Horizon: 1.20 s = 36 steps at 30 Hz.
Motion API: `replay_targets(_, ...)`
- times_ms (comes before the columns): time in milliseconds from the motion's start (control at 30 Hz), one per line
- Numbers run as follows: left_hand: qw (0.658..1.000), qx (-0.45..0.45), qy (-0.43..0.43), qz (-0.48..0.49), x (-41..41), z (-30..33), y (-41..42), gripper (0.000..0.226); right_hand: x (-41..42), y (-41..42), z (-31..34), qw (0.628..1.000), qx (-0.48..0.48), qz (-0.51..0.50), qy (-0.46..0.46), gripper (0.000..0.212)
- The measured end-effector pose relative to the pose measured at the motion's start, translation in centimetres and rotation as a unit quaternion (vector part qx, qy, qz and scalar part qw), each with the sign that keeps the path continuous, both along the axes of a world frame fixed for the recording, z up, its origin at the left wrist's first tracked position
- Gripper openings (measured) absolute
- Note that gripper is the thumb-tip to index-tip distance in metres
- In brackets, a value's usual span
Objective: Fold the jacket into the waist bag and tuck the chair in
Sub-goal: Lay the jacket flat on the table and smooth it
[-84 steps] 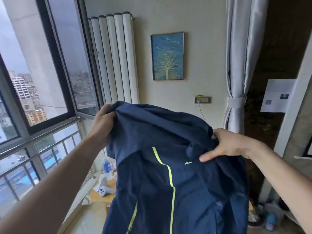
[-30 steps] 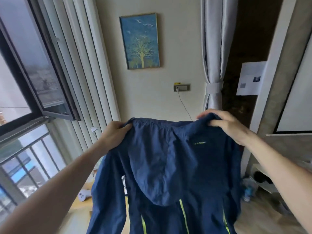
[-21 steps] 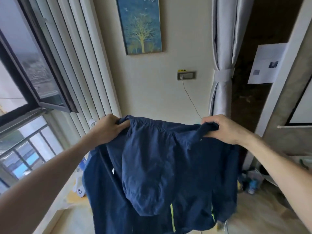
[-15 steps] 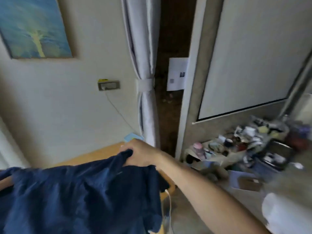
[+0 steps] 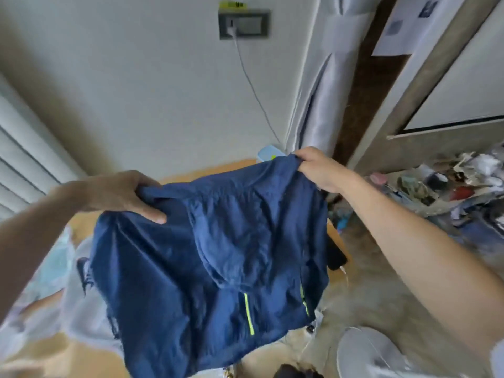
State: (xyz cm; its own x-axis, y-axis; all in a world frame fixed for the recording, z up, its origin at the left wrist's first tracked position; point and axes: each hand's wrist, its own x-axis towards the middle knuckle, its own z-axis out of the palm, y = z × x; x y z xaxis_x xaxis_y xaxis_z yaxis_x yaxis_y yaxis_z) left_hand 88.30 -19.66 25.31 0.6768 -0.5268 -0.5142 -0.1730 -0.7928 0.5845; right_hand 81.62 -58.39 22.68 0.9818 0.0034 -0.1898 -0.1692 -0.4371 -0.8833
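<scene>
Shoulders pinched in my left hand (image 5: pixel 120 195) and right hand (image 5: pixel 316 167), both clamped tight, the navy jacket (image 5: pixel 212 257) hung spread above the wooden table (image 5: pixel 207 170), seemingly so I could lay it flat for folding.

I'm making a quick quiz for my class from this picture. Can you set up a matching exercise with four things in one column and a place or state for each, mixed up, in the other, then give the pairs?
Things:
1. jacket
2. left hand
3. right hand
4. white cable

Places or states:
A. plugged into the wall socket, running down the wall
B. grips the jacket's top corner nearer the curtain
C. held up and spread out, hood hanging in front
D. grips the jacket's top corner on the radiator side

Pairs: 1-C, 2-D, 3-B, 4-A
</scene>
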Motion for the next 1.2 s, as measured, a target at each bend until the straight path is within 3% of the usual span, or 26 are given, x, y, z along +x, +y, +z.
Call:
replay_targets(67, 0.998, 0.037, 0.031, -0.033, 2.6, -1.4, 0.1, 0.023, 3.1, -0.1, -2.2, 0.999, -0.01, 0.034, 0.033, 0.03)
replay_targets(167, 0.996, 0.05, 0.073, -0.007, 6.6, -3.8, 0.9, 0.006, 7.5, -0.5, -4.5, 0.991, -0.014, 0.097, 0.094, 0.029)
replay_targets(233, 0.991, 0.036, 0.123, 0.029, 9.2, -6.5, 1.4, 0.012, 11.0, -0.7, -7.0, 0.982, 0.006, 0.116, 0.147, 0.033)
replay_targets(300, 0.973, 0.0, 0.203, 0.109, 11.8, -9.4, 1.8, 0.023, 14.9, -0.2, -10.2, 0.978, 0.054, 0.066, 0.192, 0.022)
replay_targets(367, 0.953, -0.017, 0.227, 0.198, 14.8, -13.1, 2.0, 0.029, 19.5, 1.1, -13.9, 0.973, 0.097, -0.02, 0.208, 0.011)
replay_targets(400, 0.949, -0.013, 0.198, 0.244, 16.3, -15.5, 2.0, 0.033, 21.7, 1.9, -15.8, 0.971, 0.1, -0.052, 0.211, 0.015)
replay_targets(467, 0.933, 0.035, 0.051, 0.354, 19.3, -20.6, 1.8, 0.037, 25.7, 3.5, -19.7, 0.974, 0.062, -0.083, 0.203, 0.019)
replay_targets(533, 0.897, 0.115, -0.105, 0.413, 21.1, -25.2, 1.2, 0.036, 28.9, 4.3, -24.1, 0.974, -0.042, -0.102, 0.196, 0.033)
replay_targets(600, 0.883, 0.16, -0.161, 0.411, 21.1, -28.5, -0.3, 0.043, 29.8, 4.5, -27.8, 0.959, -0.201, -0.083, 0.179, 0.047)
replay_targets(667, 0.894, 0.151, -0.193, 0.374, 20.5, -31.4, -1.4, 0.044, 29.1, 4.8, -30.2, 0.95, -0.27, -0.059, 0.147, 0.054)
replay_targets(733, 0.928, 0.115, -0.203, 0.292, 19.7, -34.1, -2.1, 0.043, 27.8, 5.1, -31.7, 0.959, -0.254, -0.03, 0.12, 0.057)
replay_targets(800, 0.963, 0.096, -0.169, 0.188, 18.8, -36.0, -2.9, 0.056, 26.9, 5.3, -32.9, 0.97, -0.201, -0.008, 0.139, 0.07)
replay_targets(867, 0.974, 0.118, -0.146, 0.124, 18.3, -36.8, -3.9, 0.08, 26.3, 5.9, -33.4, 0.961, -0.187, 0.031, 0.198, 0.1)
replay_targets(933, 0.969, 0.169, -0.163, 0.079, 18.1, -37.2, -5.5, 0.096, 26.2, 6.5, -34.0, 0.947, -0.219, 0.078, 0.223, 0.114)
replay_targets(1000, 0.961, 0.207, -0.175, 0.056, 18.4, -37.9, -7.0, 0.087, 26.9, 6.5, -34.6, 0.944, -0.22, 0.087, 0.229, 0.097)
replay_targets(1067, 0.964, 0.176, -0.176, 0.096, 19.3, -38.3, -7.9, 0.048, 28.0, 6.4, -34.8, 0.954, -0.173, 0.066, 0.236, 0.058)
replay_targets(1133, 0.962, 0.073, -0.138, 0.223, 20.8, -37.9, -8.2, 0.021, 29.7, 6.5, -33.9, 0.962, -0.05, 0.016, 0.268, 0.026)
replay_targets(1200, 0.926, -0.069, -0.099, 0.357, 23.4, -36.9, -8.1, 0.022, 32.4, 6.8, -32.8, 0.957, 0.085, -0.08, 0.265, 0.01)
